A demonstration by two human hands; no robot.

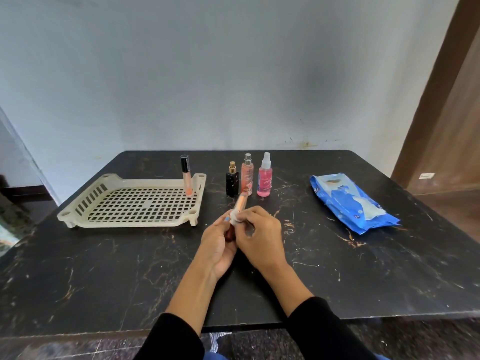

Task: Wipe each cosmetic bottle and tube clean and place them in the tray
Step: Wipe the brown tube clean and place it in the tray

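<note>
Both hands (241,229) gripping tube (240,203), wipe (235,219) around it

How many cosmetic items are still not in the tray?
4. A black bottle, a peach spray and a pink spray stand right of the tray; both hands hold a tube. Nothing seems hidden.

Black marble table (104,268), pale wall (207,74)

No readable text; blue wipes pack (353,201) print perhaps too blurred.
</note>
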